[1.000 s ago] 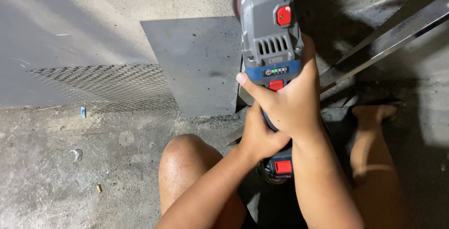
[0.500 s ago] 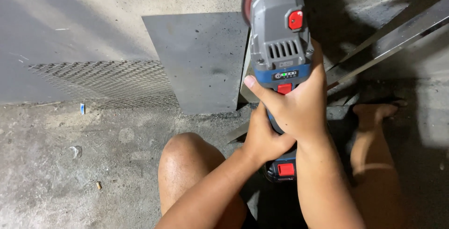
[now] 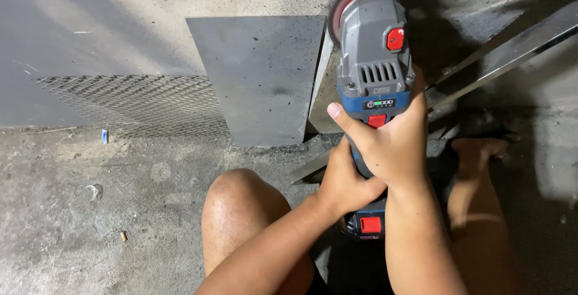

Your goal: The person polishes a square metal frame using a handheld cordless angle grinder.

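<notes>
The grinder [image 3: 373,72] has drifted rightward across the last second, its disc now beyond the steel plate's [image 3: 259,78] edge. Right hand [image 3: 394,150] and left hand [image 3: 346,180] both stay clenched round its body, the plate lying left of that grip

Flat grey metal plate [image 3: 259,78] leaned upright on the concrete floor [image 3: 78,211]. Expanded metal mesh sheet [image 3: 132,105] lay just left of it, its right edge running behind the plate. Long angle-iron bars [image 3: 512,48] ran diagonally at upper right. Small blue-and-white scrap [image 3: 105,136] sat near the mesh's lower left edge. Small brass-coloured bit [image 3: 123,235] lay on the floor, well apart.
</notes>
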